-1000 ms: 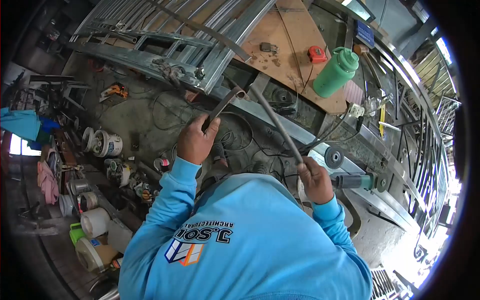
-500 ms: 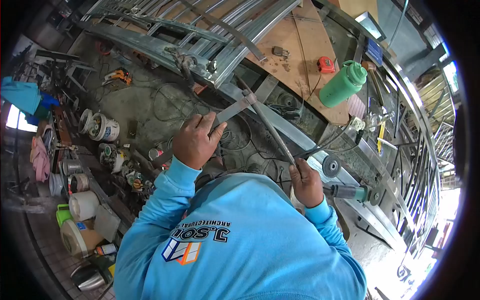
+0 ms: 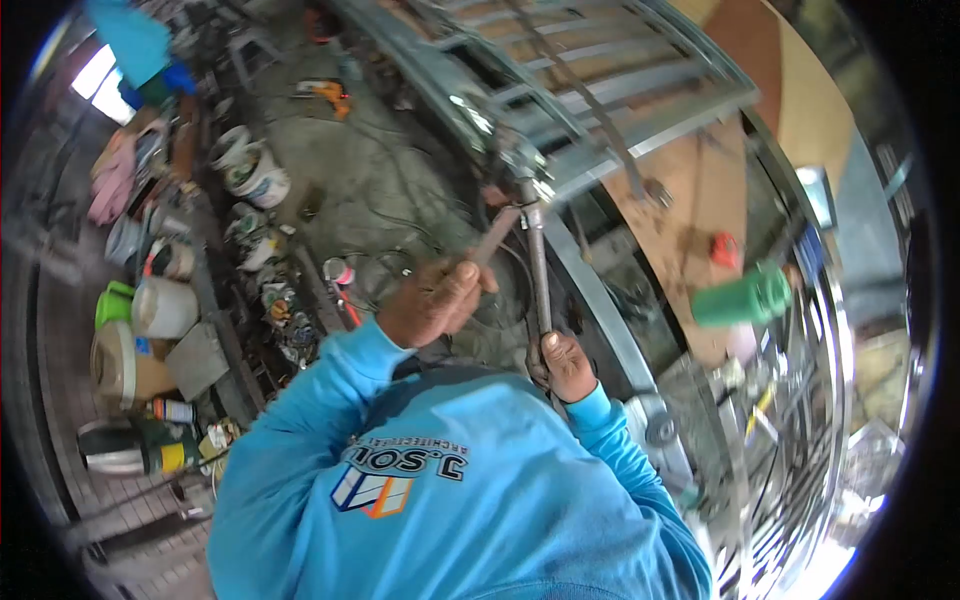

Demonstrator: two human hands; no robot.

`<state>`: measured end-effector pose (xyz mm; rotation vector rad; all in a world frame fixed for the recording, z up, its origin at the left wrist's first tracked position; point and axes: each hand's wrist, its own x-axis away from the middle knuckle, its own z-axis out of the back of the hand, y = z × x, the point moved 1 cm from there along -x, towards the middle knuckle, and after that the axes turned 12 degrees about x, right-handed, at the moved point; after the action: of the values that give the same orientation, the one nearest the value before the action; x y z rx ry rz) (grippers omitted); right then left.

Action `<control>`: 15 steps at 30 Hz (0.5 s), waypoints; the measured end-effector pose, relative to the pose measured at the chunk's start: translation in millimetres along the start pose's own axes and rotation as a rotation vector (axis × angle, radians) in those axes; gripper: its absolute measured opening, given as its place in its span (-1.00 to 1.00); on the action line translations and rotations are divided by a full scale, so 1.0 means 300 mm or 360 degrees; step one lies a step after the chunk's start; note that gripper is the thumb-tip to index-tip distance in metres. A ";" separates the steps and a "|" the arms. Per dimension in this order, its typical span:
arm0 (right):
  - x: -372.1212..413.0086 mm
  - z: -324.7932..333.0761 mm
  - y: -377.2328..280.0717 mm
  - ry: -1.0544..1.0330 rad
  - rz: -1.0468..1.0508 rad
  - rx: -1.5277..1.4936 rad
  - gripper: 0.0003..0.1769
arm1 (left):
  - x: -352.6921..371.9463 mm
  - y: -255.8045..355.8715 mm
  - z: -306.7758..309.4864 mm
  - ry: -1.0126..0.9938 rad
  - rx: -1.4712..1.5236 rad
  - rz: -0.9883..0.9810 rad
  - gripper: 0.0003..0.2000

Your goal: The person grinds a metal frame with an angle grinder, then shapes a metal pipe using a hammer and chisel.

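Observation:
My left hand (image 3: 440, 303) is closed around a flat metal bar (image 3: 495, 236), which slants up and to the right. My right hand (image 3: 568, 367) grips the lower end of a long metal rod (image 3: 541, 275) standing almost straight up in the view. The far ends of bar and rod meet beside a metal fixture (image 3: 520, 160) at the corner of a steel frame (image 3: 600, 165). Blur hides how they touch there.
A green bottle (image 3: 740, 298) and a red tape measure (image 3: 725, 250) rest on a brown board (image 3: 690, 190) at the right. An angle grinder lies by my right sleeve, its disc (image 3: 661, 430) visible. Buckets (image 3: 262, 180) and an orange tool (image 3: 328, 95) are on the left.
My view has turned, so the surroundings shift. Both hands have brought the flat bar and rod toward the fixture; the rod now stands more upright. Each hand keeps its hold.

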<state>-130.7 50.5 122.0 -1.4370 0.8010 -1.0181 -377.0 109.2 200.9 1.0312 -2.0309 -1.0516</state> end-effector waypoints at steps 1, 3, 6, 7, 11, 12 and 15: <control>-0.087 -0.031 0.022 0.0026 0.0082 0.0058 -0.46 | 0.006 0.018 0.012 -0.0014 0.0302 0.0086 -0.47; -0.259 -0.093 0.047 0.0161 0.0375 0.0326 -0.46 | 0.014 0.043 0.110 -0.0022 0.0786 0.0246 -0.37; -0.410 -0.151 -0.084 0.0310 0.0356 0.0909 -0.48 | 0.032 0.155 0.353 0.0136 0.0389 0.0088 -0.39; -0.452 -0.171 -0.103 0.0304 0.0239 0.0984 -0.50 | 0.035 0.192 0.460 0.0341 -0.0269 -0.0076 -0.42; -0.677 -0.278 -0.178 0.0186 0.0078 0.0985 -0.53 | 0.019 0.207 0.777 0.1634 -0.1812 -0.0805 -0.47; -0.753 -0.301 -0.181 0.0108 0.0071 0.1023 -0.50 | 0.019 0.217 0.881 0.1743 -0.1589 -0.0834 -0.48; -0.977 -0.394 -0.189 -0.0186 -0.0142 0.0967 -0.40 | 0.018 0.236 1.142 0.1849 -0.1078 -0.0734 -0.52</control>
<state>-358.2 276.8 133.8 -0.9983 0.2985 -1.1124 -675.3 257.9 95.0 1.2881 -0.4721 -0.8941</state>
